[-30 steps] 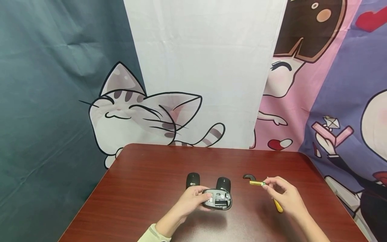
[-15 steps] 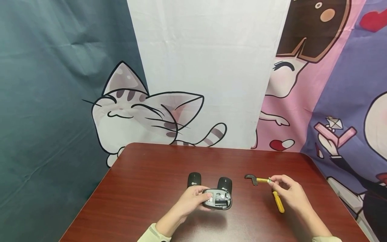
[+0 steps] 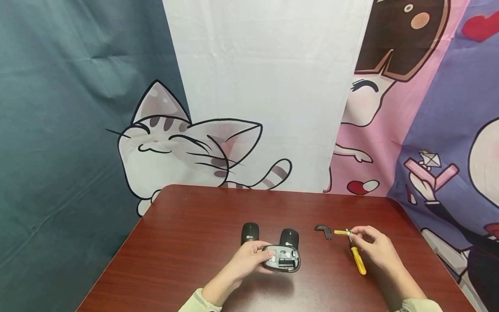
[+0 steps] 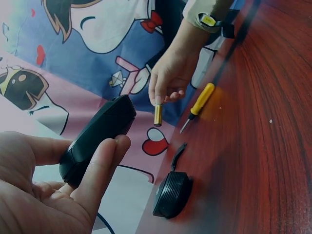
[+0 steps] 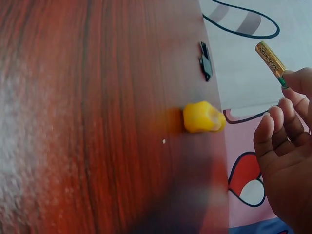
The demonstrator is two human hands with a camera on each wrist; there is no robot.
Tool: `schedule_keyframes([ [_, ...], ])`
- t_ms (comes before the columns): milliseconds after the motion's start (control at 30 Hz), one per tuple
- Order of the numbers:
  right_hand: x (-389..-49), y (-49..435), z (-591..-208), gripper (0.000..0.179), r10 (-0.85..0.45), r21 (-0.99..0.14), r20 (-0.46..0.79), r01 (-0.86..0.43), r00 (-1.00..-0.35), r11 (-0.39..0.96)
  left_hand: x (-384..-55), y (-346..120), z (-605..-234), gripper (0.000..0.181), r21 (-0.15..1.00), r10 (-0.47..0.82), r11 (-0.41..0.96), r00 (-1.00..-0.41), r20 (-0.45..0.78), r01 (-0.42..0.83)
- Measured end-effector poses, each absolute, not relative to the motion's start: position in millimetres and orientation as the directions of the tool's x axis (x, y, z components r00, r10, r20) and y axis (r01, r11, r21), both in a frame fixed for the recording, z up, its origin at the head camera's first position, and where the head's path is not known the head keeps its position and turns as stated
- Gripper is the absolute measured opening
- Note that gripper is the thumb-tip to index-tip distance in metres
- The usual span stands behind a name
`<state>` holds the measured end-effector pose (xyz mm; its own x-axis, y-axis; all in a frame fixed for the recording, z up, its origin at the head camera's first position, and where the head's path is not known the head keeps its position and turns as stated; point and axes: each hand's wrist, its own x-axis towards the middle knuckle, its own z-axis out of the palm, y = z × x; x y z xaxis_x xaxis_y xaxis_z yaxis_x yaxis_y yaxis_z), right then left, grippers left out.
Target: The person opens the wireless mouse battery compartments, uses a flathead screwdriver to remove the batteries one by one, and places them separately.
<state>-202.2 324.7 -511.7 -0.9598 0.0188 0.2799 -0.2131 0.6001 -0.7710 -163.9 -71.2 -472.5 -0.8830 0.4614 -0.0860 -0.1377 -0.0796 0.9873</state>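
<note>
Bottom side up, a black computer mouse (image 3: 283, 260) is held in my left hand (image 3: 245, 260), with the thumb on its grey underside. Its battery compartment is uncovered and shows a dark slot. My right hand (image 3: 372, 246) pinches a gold battery (image 5: 270, 59) by its green end between thumb and forefinger, off to the right of the mouse. The left wrist view also has this battery (image 4: 158, 115) pointing downward from the fingertips. Just left of the battery lies a curved black cover (image 3: 324, 231) on the table. A yellow-handled screwdriver (image 3: 358, 261) lies close to the right hand.
Two more black mice, one at left (image 3: 250, 232) and one at right (image 3: 289, 236), stand on the reddish-brown table (image 3: 187, 242) behind the held mouse. A printed cloth backdrop (image 3: 265, 69) hangs beyond the table's far edge.
My right hand has shifted slightly right with the battery, which overlapped the black cover in view half a second ago and now appears apart from it. The left hand with the mouse barely moved.
</note>
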Motion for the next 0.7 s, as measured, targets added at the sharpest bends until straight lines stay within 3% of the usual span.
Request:
schedule_keyframes([
  [700,-221,339,-533,0.015,0.015,-0.678,0.309,-0.209,-0.951,0.705,-162,-69,-474,0.037,0.986,0.429,-0.077,-0.898,-0.100,-0.147],
])
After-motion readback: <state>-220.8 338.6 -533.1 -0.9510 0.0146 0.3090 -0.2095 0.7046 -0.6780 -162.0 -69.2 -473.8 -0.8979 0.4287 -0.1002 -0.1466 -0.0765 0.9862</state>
